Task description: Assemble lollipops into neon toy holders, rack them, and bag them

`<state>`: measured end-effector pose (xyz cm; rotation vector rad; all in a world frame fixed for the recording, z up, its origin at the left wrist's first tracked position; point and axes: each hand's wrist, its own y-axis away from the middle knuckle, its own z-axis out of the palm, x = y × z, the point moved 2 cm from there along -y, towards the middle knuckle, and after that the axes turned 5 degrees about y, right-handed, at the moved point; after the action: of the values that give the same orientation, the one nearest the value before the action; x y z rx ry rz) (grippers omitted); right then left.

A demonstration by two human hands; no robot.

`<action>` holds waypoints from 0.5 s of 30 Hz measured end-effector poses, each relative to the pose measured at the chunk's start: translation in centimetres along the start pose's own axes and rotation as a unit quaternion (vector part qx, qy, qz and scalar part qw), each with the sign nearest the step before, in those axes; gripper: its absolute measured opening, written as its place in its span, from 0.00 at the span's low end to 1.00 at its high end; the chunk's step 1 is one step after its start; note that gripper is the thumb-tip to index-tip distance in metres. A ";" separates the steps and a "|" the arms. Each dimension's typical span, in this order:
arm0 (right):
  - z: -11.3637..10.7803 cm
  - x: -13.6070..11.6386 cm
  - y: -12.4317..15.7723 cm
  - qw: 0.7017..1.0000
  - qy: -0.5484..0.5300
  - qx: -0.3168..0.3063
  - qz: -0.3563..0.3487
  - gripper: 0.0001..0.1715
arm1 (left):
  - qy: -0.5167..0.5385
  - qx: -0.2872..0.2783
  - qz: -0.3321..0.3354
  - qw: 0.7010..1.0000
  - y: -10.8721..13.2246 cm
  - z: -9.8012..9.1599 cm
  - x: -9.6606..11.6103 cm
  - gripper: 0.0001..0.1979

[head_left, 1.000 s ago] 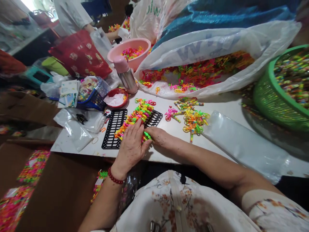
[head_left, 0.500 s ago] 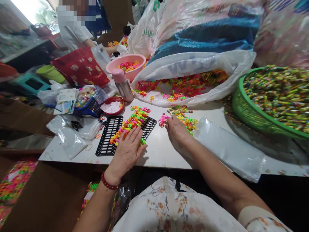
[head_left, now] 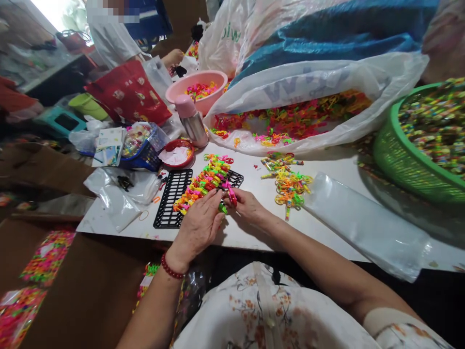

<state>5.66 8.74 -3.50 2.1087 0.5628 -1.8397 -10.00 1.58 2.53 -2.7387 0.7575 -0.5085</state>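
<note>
My left hand (head_left: 201, 218) lies with its fingers stretched out against a row of small colourful plastic toys (head_left: 207, 182). The row rests across a black slotted rack (head_left: 173, 194) on the white table. Pinched in the fingers of my right hand (head_left: 249, 206) is a pink plastic toy (head_left: 229, 190), held at the right side of the row beside my left fingertips. To the right lies a loose pile of similar toys (head_left: 290, 186), yellow, orange and green, some with wheel-like rings and patterned sticks. The exact kind of toy is too small to make out.
An open white sack (head_left: 308, 140) of bright pieces lies behind. A green basket (head_left: 410, 160) of patterned pieces stands right, near clear plastic bags (head_left: 366, 228). A steel flask (head_left: 192, 123), red basket (head_left: 178, 154) and pink basin (head_left: 210, 87) stand back left. Another person (head_left: 112, 39) works beyond.
My right hand has moved left from the loose pile to the row, bringing the pink toy with it. My left hand stays on the row. The view has shifted slightly.
</note>
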 end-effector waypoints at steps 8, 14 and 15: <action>0.3 0.2 -1.6 0.978 0.166 -0.088 -0.088 0.10 | -0.013 -0.026 -0.018 0.999 -0.1 -0.2 0.2 0.32; -0.3 1.0 -2.5 0.957 0.233 -0.114 -0.130 0.10 | 0.010 -0.009 -0.037 0.999 -0.4 -1.0 0.4 0.33; -0.4 1.1 -2.7 0.955 0.233 -0.123 -0.133 0.10 | 0.008 -0.009 -0.045 0.999 -0.6 -1.2 0.4 0.32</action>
<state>4.82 11.41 -4.41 2.3810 1.1712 -1.2858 -9.91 1.67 3.90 -2.7984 0.6467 -0.5469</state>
